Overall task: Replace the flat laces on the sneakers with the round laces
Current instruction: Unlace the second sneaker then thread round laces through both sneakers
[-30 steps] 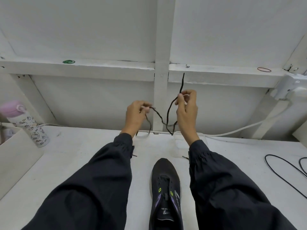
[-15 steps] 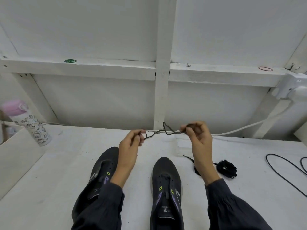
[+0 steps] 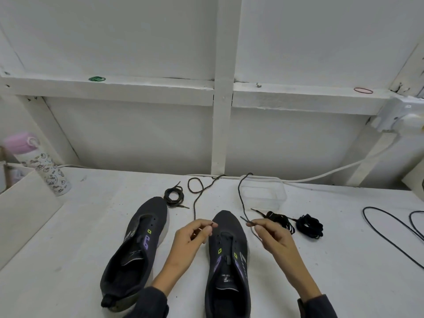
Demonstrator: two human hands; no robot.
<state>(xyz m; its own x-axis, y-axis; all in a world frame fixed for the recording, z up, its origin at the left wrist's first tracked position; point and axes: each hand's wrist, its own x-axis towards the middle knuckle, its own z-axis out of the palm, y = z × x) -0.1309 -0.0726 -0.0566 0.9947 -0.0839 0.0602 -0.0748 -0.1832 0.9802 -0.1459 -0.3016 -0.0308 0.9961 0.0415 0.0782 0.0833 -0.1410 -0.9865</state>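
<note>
Right sneaker [image 3: 231, 223] lying near-to-far, toe far, left grip [image 3: 190, 239] and right grip [image 3: 275, 237] each pinching one tip of round lace [image 3: 194, 211], its loop trailing far across bench [image 3: 344, 260]

Two dark knit sneakers lie side by side on the white painted worktop [image 3: 344, 260], toes toward the wall: the left sneaker [image 3: 137, 244] and the right sneaker [image 3: 229, 253]. The left hand [image 3: 190, 239] sits between them. The right hand [image 3: 275, 237] is just right of the right sneaker's toe. Each pinches one end of a thin dark round lace [image 3: 194, 207], whose slack loops on the worktop behind them. A coiled dark round lace [image 3: 173, 196] lies just behind the left sneaker's toe. A clear plastic box [image 3: 263, 193] stands behind the right sneaker. Two bundled dark flat laces [image 3: 309, 226] lie just right of the right hand. A pink-lidded printed bottle [image 3: 39, 164] stands far left, a thin black cable [image 3: 390, 230] far right.
</note>
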